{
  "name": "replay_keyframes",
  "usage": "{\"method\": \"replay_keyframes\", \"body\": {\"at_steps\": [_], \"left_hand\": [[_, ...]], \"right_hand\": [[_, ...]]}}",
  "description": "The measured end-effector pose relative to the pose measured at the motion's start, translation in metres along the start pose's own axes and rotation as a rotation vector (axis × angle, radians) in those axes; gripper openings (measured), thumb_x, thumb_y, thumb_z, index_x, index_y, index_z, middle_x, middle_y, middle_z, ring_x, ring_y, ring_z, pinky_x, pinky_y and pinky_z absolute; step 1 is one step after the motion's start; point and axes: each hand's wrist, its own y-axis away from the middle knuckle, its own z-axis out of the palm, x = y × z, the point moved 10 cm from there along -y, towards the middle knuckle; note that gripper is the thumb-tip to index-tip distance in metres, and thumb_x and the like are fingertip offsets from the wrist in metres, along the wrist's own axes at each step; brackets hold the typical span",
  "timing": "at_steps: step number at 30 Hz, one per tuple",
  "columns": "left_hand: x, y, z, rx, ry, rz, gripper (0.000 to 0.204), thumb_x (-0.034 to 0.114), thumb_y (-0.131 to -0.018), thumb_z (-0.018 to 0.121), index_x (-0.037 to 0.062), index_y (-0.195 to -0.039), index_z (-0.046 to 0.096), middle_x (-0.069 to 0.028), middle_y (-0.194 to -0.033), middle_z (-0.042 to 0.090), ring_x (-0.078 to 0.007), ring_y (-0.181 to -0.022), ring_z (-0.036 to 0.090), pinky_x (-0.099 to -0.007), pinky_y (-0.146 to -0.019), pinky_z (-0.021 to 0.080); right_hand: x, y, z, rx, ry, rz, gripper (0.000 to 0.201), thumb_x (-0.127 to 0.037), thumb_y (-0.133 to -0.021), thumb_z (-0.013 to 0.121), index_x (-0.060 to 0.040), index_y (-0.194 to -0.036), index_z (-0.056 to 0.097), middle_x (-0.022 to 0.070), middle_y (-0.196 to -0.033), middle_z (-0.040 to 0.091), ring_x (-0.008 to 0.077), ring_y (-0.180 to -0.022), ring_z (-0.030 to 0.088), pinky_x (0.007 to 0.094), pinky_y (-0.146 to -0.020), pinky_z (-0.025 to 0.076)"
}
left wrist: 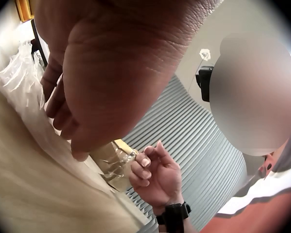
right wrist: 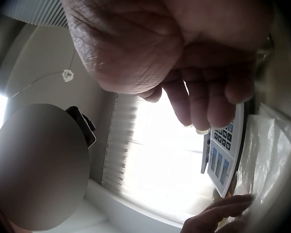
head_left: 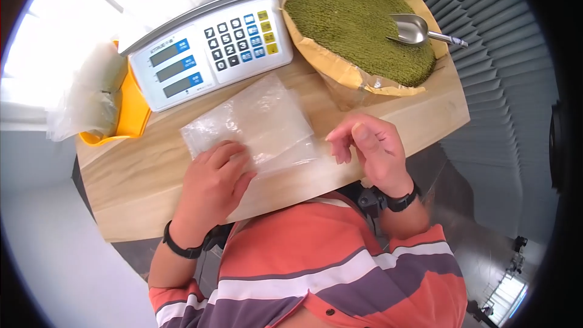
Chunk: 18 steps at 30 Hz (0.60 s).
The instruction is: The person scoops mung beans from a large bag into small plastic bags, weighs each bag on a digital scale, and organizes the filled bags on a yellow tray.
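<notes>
Thin clear plastic bags [head_left: 270,115] lie flat, one over another, on the wooden table [head_left: 139,188]. My left hand [head_left: 215,173] rests on their near left part with relaxed fingers. To the right of the bags, my right hand [head_left: 379,152] is raised near the table's front edge, palm turned inward, fingers loosely bent with nothing between them. In the right wrist view the bags [right wrist: 269,150] look crinkled and shiny, and the left hand's fingers [right wrist: 223,211] lie at their edge.
A white price scale [head_left: 212,54] with a keypad stands behind the bags. At the back right, an open paper sack [head_left: 328,64] holds small green beans [head_left: 352,18] with a metal scoop [head_left: 413,29] on them. Filled clear bags [head_left: 109,109] sit in a yellow tray [head_left: 135,106] at left.
</notes>
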Motion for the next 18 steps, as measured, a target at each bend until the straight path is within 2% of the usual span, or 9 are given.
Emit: {"method": "replay_keyframes", "body": {"at_steps": [6,10,11,12,14,15,16,17,18], "left_hand": [[-0.002,0.005,0.000,0.040,-0.113,-0.022,0.022,0.002,-0.085,0.081,0.0049,-0.105,0.074,-0.0100,-0.119,0.076,-0.0329,-0.110,0.072,-0.0454,-0.091,0.058],[0.006,0.007,-0.034,0.290,0.077,-0.018,0.018,-0.003,-0.089,0.078,0.0034,-0.105,0.073,-0.0127,-0.108,0.076,-0.0293,-0.092,0.074,-0.0360,-0.078,0.058],[0.010,0.011,-0.048,0.406,0.140,-0.024,0.015,-0.003,-0.092,0.078,0.0031,-0.104,0.073,-0.0122,-0.102,0.076,-0.0255,-0.085,0.073,-0.0339,-0.073,0.057],[0.020,0.010,-0.051,0.402,0.148,-0.005,0.015,-0.003,-0.092,0.078,0.0031,-0.104,0.073,-0.0122,-0.102,0.076,-0.0255,-0.085,0.073,-0.0339,-0.073,0.057],[0.011,0.016,-0.054,0.448,0.560,-0.196,0.009,-0.002,-0.099,0.077,0.0018,-0.106,0.074,-0.0139,-0.106,0.077,-0.0189,-0.086,0.072,-0.0303,-0.074,0.057],[0.006,0.018,-0.042,0.383,0.829,-0.303,0.010,0.004,-0.107,0.072,-0.0012,-0.116,0.074,-0.0141,-0.115,0.077,-0.0139,-0.092,0.069,-0.0281,-0.075,0.055],[0.011,0.013,-0.044,0.374,0.836,-0.290,0.010,0.004,-0.107,0.072,-0.0012,-0.116,0.074,-0.0141,-0.115,0.077,-0.0139,-0.092,0.069,-0.0281,-0.075,0.055],[0.013,0.007,-0.037,0.342,1.070,-0.303,0.016,0.009,-0.111,0.067,-0.0031,-0.120,0.071,-0.0179,-0.125,0.074,-0.0223,-0.104,0.072,-0.0345,-0.084,0.059],[0.018,-0.002,-0.032,0.305,1.305,-0.316,0.022,0.014,-0.114,0.062,-0.0049,-0.125,0.069,-0.0217,-0.135,0.072,-0.0307,-0.116,0.075,-0.0409,-0.094,0.062]], "right_hand": [[0.009,0.002,0.008,-0.025,0.026,-0.007,0.044,-0.034,-0.120,0.054,0.0025,-0.112,0.077,0.0060,-0.090,0.072,0.0104,-0.077,0.063,0.0265,-0.069,0.051],[0.008,0.001,0.021,-0.080,0.069,0.009,0.032,-0.025,-0.117,0.062,0.0017,-0.111,0.077,0.0039,-0.088,0.071,0.0094,-0.076,0.064,0.0259,-0.071,0.052],[0.018,0.003,0.023,-0.147,0.030,0.075,0.024,-0.022,-0.110,0.073,0.0013,-0.116,0.078,0.0066,-0.099,0.074,0.0121,-0.085,0.068,0.0276,-0.074,0.054],[0.014,0.000,0.024,-0.129,0.036,0.068,0.024,-0.022,-0.110,0.073,0.0013,-0.116,0.078,0.0066,-0.099,0.074,0.0121,-0.085,0.068,0.0276,-0.074,0.054],[-0.018,-0.008,0.056,-0.230,0.284,-0.163,0.041,-0.022,-0.102,0.082,0.0003,-0.136,0.072,0.0123,-0.119,0.076,0.0213,-0.104,0.073,0.0323,-0.087,0.058],[-0.021,-0.012,0.063,-0.213,0.291,-0.164,0.041,-0.022,-0.102,0.082,0.0003,-0.136,0.072,0.0123,-0.119,0.076,0.0213,-0.104,0.073,0.0323,-0.087,0.058],[-0.032,-0.012,0.077,-0.247,0.283,-0.259,0.056,-0.021,-0.099,0.084,-0.0005,-0.147,0.063,0.0146,-0.131,0.072,0.0252,-0.113,0.072,0.0354,-0.094,0.058],[-0.042,-0.010,0.089,-0.282,0.276,-0.353,0.073,-0.021,-0.096,0.087,-0.0014,-0.158,0.055,0.0169,-0.142,0.069,0.0291,-0.123,0.071,0.0385,-0.101,0.058],[-0.041,-0.011,0.094,-0.270,0.285,-0.353,0.073,-0.021,-0.096,0.087,-0.0014,-0.158,0.055,0.0169,-0.142,0.069,0.0291,-0.123,0.071,0.0385,-0.101,0.058]]}}
